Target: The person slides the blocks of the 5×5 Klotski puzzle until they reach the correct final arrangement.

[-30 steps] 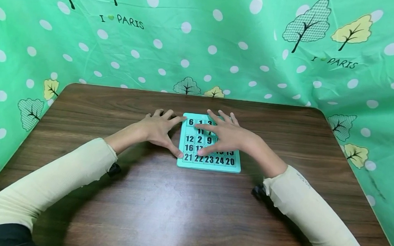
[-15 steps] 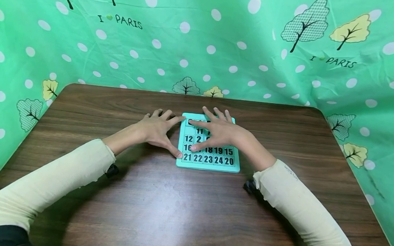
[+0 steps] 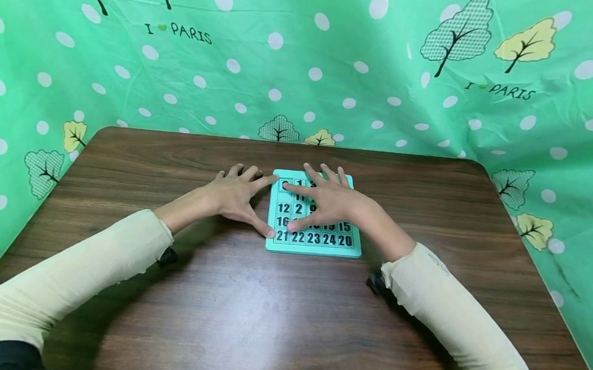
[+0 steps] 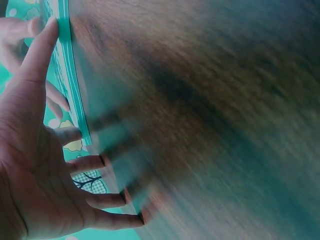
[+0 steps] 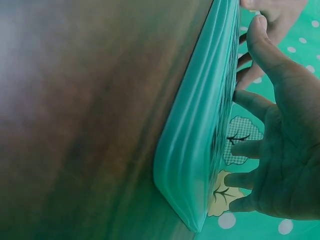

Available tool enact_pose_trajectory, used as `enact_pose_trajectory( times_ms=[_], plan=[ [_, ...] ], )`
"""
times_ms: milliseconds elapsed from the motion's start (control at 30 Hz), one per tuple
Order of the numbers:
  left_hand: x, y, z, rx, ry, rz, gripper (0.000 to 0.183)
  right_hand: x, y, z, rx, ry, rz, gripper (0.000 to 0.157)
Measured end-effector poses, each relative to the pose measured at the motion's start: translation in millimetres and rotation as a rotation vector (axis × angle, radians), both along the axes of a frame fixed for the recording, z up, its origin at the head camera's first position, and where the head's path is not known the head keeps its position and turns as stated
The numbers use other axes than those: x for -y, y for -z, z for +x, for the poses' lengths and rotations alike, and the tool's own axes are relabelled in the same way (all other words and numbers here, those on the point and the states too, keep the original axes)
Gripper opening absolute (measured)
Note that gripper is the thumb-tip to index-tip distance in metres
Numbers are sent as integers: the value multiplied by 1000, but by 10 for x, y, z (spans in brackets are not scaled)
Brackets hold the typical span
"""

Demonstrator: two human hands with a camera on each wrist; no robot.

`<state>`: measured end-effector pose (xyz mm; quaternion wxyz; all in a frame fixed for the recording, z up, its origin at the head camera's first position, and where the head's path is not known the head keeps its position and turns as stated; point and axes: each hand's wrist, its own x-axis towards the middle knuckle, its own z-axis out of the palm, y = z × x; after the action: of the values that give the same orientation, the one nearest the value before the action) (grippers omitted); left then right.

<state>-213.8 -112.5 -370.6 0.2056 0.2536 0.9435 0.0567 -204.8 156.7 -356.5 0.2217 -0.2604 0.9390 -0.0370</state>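
Note:
A turquoise number slide puzzle (image 3: 318, 239) lies flat on the table, black numbers on its tiles. My left hand (image 3: 234, 198) is at its left side, fingers spread, with thumb and index finger at the left edge. In the left wrist view, the left thumb (image 4: 41, 52) meets the puzzle's rim (image 4: 72, 75). Spread above the tiles is my right hand (image 3: 333, 201), its index fingertip at the top-left tile. It hides part of the upper and middle rows. From the right wrist view, the right thumb (image 5: 265, 47) stands off the puzzle's face.
The brown wooden table (image 3: 247, 318) surrounds the puzzle. Behind and beside it hangs a green curtain (image 3: 305, 49) with white dots and printed trees. Pale sleeves (image 3: 93, 257) cover both forearms, and a dark device (image 3: 376, 282) sits under the right wrist.
My right hand has shifted left across the puzzle, its index fingertip going from beside the 6 to over it, then almost stopping. The left hand and the puzzle stay in place.

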Motion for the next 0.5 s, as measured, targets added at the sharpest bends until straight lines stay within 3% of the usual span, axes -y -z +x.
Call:
enact_pose_trajectory(
  times_ms=[267,500],
  plan=[
    [14,11,-3,1,8,-4,141,-3,-60,184,23,-26,-26,100],
    [19,-18,-11,20,11,7,144,-142,-80,106,-13,43,-59,100]
  ],
)
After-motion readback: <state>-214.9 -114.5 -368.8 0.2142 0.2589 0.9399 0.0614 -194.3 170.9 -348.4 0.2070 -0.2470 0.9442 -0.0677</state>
